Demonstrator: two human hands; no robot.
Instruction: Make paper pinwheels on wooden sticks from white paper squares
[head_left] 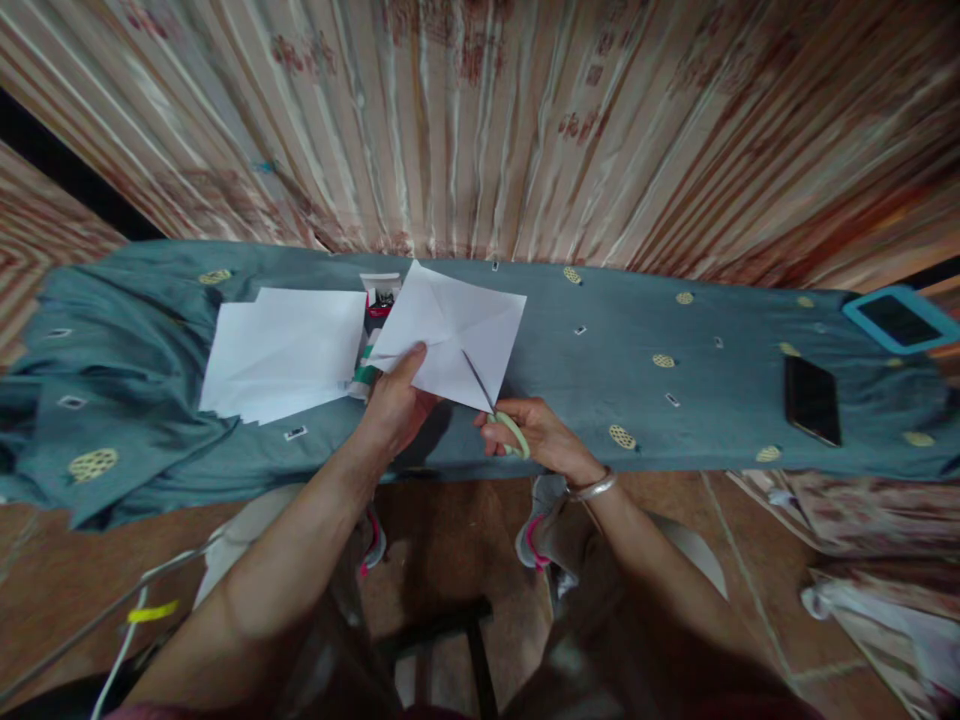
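Observation:
A creased white sheet of paper point(480, 310) is held up over the table, its left lower edge pinched in my left hand point(403, 400), thumb on top. My right hand point(536, 430) grips the pale green handles of a pair of scissors point(511, 433). One dark blade lies over the sheet, pointing from the lower corner toward the middle; the other blade is hidden, apparently beneath the paper. To the left, a stack of white paper point(289, 350) rests on the cloth. Between stack and sheet sit a small open box with red on it point(381, 295) and a green and white item point(365, 375), partly covered.
A teal cloth with pineapple prints point(600, 360) covers the long narrow table. On its right lie a black phone point(812, 400) and a blue-framed tablet-like device point(900, 320). A striped curtain point(465, 130) hangs behind. A white cable point(139, 610) runs at lower left.

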